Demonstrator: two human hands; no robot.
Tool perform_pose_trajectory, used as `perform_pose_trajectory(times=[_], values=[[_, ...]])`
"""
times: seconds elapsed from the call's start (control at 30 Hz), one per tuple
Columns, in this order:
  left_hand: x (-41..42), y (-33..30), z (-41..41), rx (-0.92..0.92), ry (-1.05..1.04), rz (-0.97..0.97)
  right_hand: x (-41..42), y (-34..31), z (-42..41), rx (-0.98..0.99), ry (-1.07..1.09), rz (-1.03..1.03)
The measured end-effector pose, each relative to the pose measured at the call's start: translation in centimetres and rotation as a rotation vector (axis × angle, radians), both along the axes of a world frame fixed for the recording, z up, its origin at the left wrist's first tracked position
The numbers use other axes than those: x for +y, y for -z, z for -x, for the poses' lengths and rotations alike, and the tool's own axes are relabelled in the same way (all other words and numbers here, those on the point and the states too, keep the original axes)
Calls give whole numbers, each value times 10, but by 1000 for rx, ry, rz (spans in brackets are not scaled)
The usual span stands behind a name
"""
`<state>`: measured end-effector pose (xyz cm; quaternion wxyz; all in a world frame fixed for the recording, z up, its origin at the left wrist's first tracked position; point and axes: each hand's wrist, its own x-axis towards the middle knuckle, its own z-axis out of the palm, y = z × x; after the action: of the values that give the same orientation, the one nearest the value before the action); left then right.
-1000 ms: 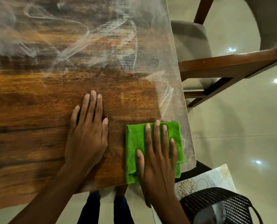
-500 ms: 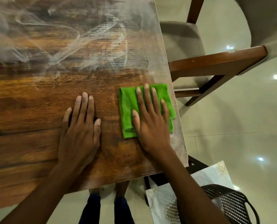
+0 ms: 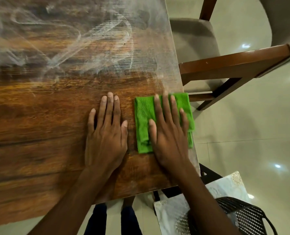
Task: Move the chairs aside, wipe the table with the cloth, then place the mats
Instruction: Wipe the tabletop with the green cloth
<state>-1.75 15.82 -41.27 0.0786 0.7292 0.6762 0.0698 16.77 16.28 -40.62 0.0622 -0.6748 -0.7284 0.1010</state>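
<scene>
The wooden table fills the left of the view, with pale smear marks across its far half. A folded green cloth lies at the table's right edge, its right side just over the edge. My right hand presses flat on the cloth with its fingers spread. Flat on the bare wood just left of the cloth rests my left hand, holding nothing. A wooden chair with a grey seat stands close to the table's right side. Pale patterned mats lie at the lower right.
A black mesh chair sits at the lower right, partly over the mats. The pale glossy tiled floor spreads to the right. My legs show below the table's near edge.
My right hand pushed the cloth away from the near corner along the right edge, then drew it slightly back. My left hand stays flat, now nearer the cloth.
</scene>
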Motion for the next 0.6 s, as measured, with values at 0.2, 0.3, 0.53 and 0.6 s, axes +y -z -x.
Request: perform_pose_trajectory(times=[0.2, 0.3, 0.53, 0.6], values=[[0, -5, 0, 51, -13, 39, 113, 6, 8, -2, -64, -37], [0, -5, -1, 51, -13, 45, 87, 2, -1, -7, -75, -44], [-1, -3, -1, 31, -10, 22, -67, -11, -17, -9, 6, 103], [0, -2, 0, 10, -13, 15, -103, -14, -15, -20, 9, 139]])
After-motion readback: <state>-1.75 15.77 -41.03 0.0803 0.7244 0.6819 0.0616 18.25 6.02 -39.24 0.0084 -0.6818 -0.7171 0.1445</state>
